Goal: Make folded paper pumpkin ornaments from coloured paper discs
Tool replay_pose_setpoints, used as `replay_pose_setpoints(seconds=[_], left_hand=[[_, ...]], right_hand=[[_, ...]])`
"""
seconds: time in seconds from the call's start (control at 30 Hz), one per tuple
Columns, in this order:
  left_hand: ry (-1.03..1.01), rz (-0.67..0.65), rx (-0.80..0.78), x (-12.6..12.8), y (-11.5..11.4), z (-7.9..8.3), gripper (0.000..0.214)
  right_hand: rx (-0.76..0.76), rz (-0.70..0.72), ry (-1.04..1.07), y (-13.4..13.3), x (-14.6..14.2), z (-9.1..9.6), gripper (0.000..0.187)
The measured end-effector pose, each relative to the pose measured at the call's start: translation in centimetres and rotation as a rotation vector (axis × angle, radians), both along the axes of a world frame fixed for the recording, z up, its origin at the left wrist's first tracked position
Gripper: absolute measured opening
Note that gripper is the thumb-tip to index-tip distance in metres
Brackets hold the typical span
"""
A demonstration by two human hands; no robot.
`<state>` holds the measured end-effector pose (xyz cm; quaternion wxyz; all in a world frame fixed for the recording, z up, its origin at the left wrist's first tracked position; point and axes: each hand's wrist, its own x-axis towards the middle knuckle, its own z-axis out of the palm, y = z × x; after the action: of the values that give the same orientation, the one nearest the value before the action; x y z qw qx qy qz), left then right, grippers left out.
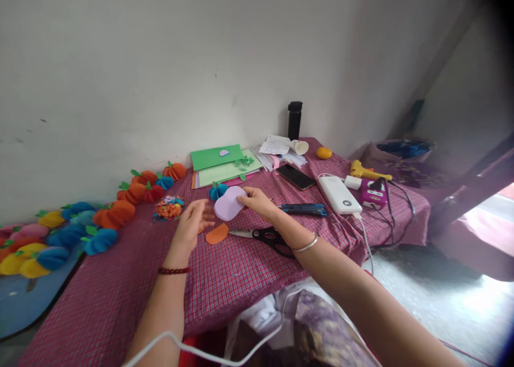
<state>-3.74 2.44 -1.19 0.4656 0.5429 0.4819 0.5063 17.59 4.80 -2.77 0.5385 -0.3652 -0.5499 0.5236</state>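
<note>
My right hand (257,202) pinches a pale lilac paper cut-out (228,203) and holds it just above the checked cloth. My left hand (191,227) hovers beside it with its fingers spread and slightly blurred, holding nothing. An orange paper half-oval (217,234) lies on the cloth under the hands. Black-handled scissors (265,235) rest right by my right wrist.
Paper pumpkins (116,211) in orange, blue and yellow line the left wall. Green card sheets (223,163), a phone (296,176), a white power bank (339,194), a yellow glue gun (364,171), a black bottle (294,120) and a blue cutter (303,209) lie on the red checked table (225,281).
</note>
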Motion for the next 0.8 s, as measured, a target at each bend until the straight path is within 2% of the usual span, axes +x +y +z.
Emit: replay_pose_setpoints(seconds=[0.07,0.13,0.2,0.33,0.53,0.67,0.8], left_hand=[[-0.147,-0.163,-0.168,1.6,-0.7,-0.1,0.043],[-0.242,-0.211,-0.280,2.7,-1.1,-0.3,0.040],[-0.310,-0.215,-0.326,3.4,-1.2,-0.4,0.036],[-0.376,-0.208,-0.315,3.7,-1.1,-0.6,0.029],[-0.338,-0.218,-0.281,3.6,-1.1,-0.7,0.025],[-0.221,-0.153,-0.252,3.5,-0.9,-1.1,0.034],[-0.219,-0.067,-0.245,3.4,-0.8,-1.0,0.031]], right_hand=[[0.028,0.019,-0.041,-0.2,-0.1,0.0,0.016],[0.047,0.016,-0.093,-0.2,-0.2,-0.1,0.017],[0.077,-0.006,-0.160,-0.2,-0.1,-0.2,0.017],[0.142,-0.060,-0.296,0.0,0.0,-0.3,0.014],[0.174,-0.045,-0.383,0.0,-0.1,-0.4,0.012],[0.165,-0.048,-0.363,0.0,0.0,-0.5,0.010],[0.097,0.049,-0.178,-0.3,-0.1,-0.1,0.024]])
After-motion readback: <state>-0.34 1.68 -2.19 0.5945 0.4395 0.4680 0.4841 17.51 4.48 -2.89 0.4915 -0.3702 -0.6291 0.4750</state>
